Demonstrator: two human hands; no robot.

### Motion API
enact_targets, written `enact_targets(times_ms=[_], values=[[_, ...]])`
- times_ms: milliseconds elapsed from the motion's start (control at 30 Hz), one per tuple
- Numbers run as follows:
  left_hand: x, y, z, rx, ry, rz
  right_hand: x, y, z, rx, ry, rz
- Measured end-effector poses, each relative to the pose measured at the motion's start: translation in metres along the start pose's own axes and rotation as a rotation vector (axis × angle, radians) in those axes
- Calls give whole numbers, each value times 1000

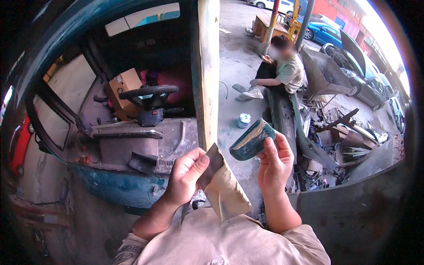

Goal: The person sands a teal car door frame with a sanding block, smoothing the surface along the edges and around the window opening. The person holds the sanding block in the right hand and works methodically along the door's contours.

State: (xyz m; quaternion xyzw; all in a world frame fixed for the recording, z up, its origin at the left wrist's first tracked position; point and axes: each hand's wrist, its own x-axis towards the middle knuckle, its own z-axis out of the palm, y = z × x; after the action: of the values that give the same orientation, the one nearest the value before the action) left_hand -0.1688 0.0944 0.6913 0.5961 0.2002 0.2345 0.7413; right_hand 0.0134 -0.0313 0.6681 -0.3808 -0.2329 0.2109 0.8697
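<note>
My left hand (187, 173) is closed on a flat grey plate, its thumb pressed over the upper edge. Tan paste, like body filler, coats most of the plate (226, 191), which hangs tilted in front of my chest. To its right, my right hand (276, 161) pinches a dark teal, round-cornered spreader (251, 143) between thumb and fingers. A tan streak of paste runs along the spreader's face. Plate and spreader are close together but apart. Ahead of them stands a cream-coloured vehicle pillar (208, 66).
On the left is an open teal vehicle cab with a steering wheel (150, 93) and a cardboard box (125, 90). A blue-and-white can (243, 120) stands on the ground ahead. Further right, a person (282, 70) sits beside a scrap heap (349, 141); parked cars stand beyond.
</note>
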Motion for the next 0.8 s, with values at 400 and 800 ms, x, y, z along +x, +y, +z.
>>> enact_targets(times_ms=[400, 800], values=[[0, -12, 0, 295, 80, 203, -20, -19, 18, -89, -269, 72], [-5, 8, 2, 510, 134, 257, -19, -39, 18, -620, -509, 19]])
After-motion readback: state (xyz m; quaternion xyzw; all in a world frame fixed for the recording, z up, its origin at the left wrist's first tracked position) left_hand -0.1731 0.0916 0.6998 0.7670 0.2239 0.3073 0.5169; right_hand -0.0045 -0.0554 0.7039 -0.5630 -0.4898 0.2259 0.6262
